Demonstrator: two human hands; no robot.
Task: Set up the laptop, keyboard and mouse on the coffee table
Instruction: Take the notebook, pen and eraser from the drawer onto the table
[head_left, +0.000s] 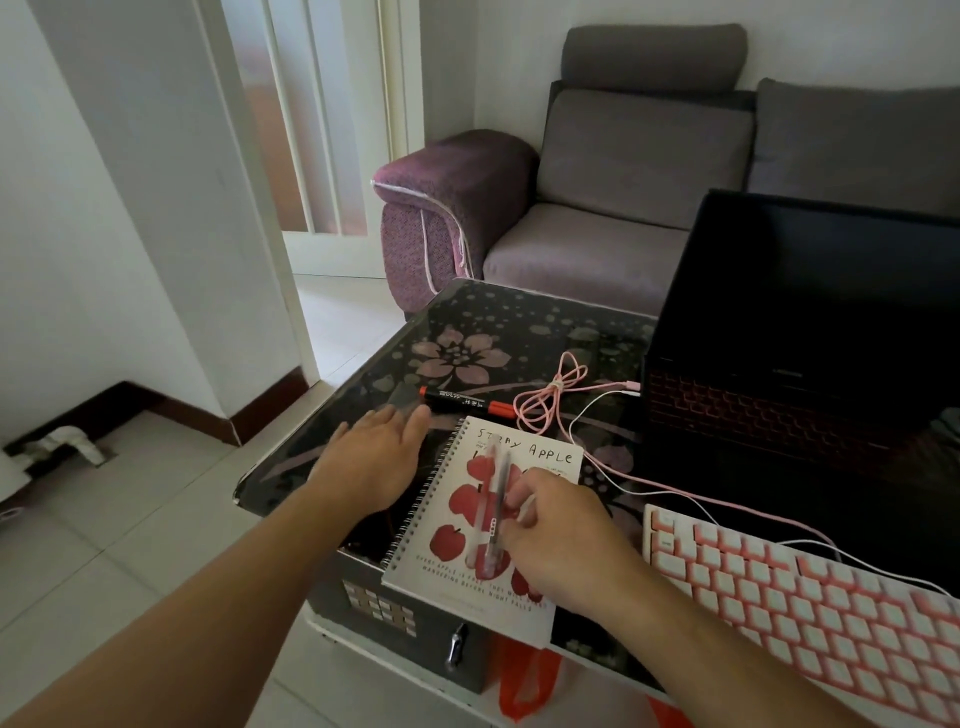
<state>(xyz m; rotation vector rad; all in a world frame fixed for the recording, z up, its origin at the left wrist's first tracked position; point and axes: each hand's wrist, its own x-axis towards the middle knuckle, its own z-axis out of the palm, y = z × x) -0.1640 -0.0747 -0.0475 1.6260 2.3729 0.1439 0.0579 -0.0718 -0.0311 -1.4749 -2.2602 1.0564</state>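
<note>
On the glass-topped coffee table (332, 426) with the flower print, the laptop (810, 332) was already standing open at the far right, keys glowing faintly red, and the pink and white keyboard (810, 597) sat just in front of it toward the near edge, so two of the three pieces looked to be in place. No mouse anywhere in view, so I couldn't say where that one was. What the person was dealing with looked more like clutter: a spiral notebook (483, 525) with red apples on the cover lay at the near left, hanging a bit over the table's edge, with a clear pen (494, 512) lying lengthwise on top. The right hand (566, 540) was on the cover with its fingers curled, fingertips at the pen's barrel, pinching it or about to, hard to tell which from this angle. The left hand (376, 457) lay flat on the glass just left of the notebook, fingers straight and close together, holding nothing, my guess is to brace or get ready to slide the notebook aside. A red and black marker (462, 402) lay just beyond the notebook, and a loose pink cable (550, 387) was coiled near it, with its thin leads running toward the laptop's left side and back toward the keyboard. Probably the notebook stuff was being cleared to make room for the mouse.
</note>
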